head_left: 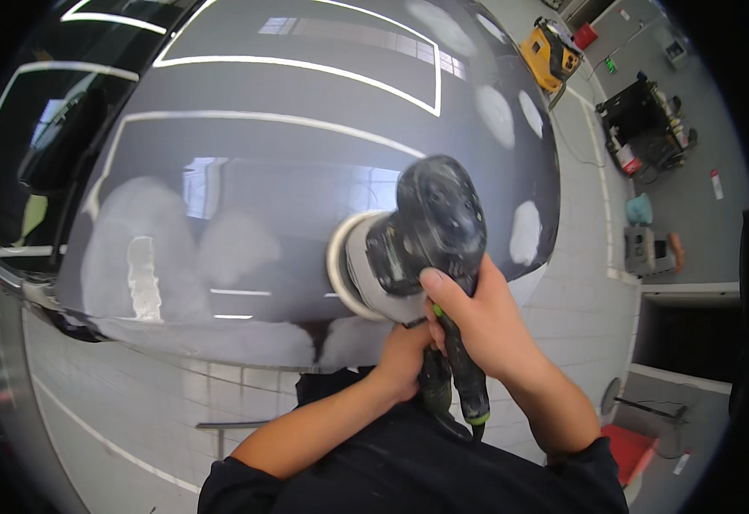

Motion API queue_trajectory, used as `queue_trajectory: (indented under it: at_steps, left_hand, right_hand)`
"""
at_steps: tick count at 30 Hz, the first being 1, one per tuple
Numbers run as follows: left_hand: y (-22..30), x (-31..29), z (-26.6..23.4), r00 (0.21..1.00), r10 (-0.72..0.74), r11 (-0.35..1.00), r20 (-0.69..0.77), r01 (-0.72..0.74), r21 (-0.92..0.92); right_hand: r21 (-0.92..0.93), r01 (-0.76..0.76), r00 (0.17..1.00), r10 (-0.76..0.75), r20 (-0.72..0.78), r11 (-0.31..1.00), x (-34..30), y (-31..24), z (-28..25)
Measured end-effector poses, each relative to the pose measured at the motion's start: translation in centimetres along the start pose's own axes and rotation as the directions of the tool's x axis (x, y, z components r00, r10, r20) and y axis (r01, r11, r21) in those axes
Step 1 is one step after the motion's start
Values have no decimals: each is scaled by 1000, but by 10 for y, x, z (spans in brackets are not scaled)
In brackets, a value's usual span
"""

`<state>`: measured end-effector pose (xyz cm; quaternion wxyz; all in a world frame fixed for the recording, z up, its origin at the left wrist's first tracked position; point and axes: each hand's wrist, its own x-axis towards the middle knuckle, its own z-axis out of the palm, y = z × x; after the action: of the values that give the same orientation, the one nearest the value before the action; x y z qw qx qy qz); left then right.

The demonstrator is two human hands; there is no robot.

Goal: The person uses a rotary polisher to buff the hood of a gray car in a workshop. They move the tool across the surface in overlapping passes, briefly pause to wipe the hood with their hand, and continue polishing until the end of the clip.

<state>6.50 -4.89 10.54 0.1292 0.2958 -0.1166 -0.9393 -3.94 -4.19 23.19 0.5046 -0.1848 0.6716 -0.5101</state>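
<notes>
Car body workshop. A glossy dark car panel bears dull sanded patches, with a round power sander against it; pale tiled floor, a yellow machine and a black equipment cart stand behind.

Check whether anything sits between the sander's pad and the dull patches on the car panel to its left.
Nothing visible does. The sander, held by the right hand and the left hand, has its pad against the dark car panel. The glossy stretch across to the dull patches is bare.
</notes>
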Motion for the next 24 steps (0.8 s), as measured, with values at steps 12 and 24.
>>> queue_trajectory:
  at_steps: [12,24]
  left_hand:
    - [59,20,3,996,17,998,87,-22,64]
    - [65,18,-4,997,-53,992,61,46,114]
  right_hand:
    - [-200,-113,972,67,-224,973,29,-21,40]
    - [-181,-123,957,68,-283,976,29,-15,44]
